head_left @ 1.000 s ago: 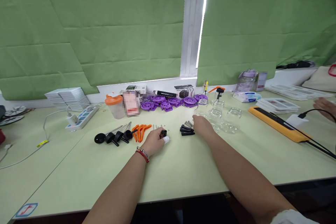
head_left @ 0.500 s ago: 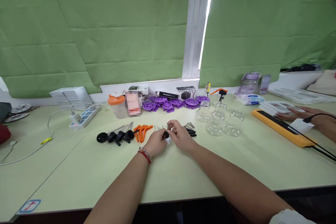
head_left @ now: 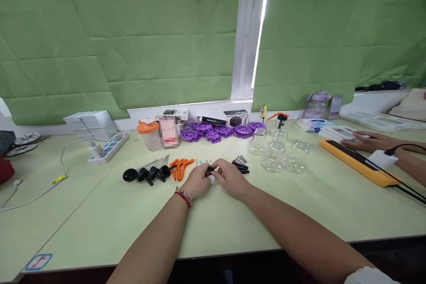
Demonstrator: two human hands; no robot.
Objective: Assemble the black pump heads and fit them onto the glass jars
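My left hand (head_left: 197, 182), with a red bracelet at the wrist and a white wrap on one fingertip, pinches a small black part (head_left: 210, 169) just above the pale green table (head_left: 233, 222). My right hand (head_left: 229, 175) meets it from the right, fingers closed on the same part or on something tiny against it; I cannot tell which. To the left lie black pump caps with metal tubes (head_left: 146, 172) and orange plastic pieces (head_left: 179, 166). Small black pieces and springs (head_left: 241, 164) lie just right of my hands.
Clear glass jars (head_left: 279, 155) stand to the right, purple wheels (head_left: 221, 131) and an orange-lidded cup (head_left: 148, 134) at the back. A power strip (head_left: 106, 148) and cable lie at left. Another person's hand (head_left: 369, 142) rests by an orange-edged bar (head_left: 356, 162) at far right.
My right hand came back from the jars to the left hand and now closes in on the small black part. The other person's hand moved in over the stacked trays.
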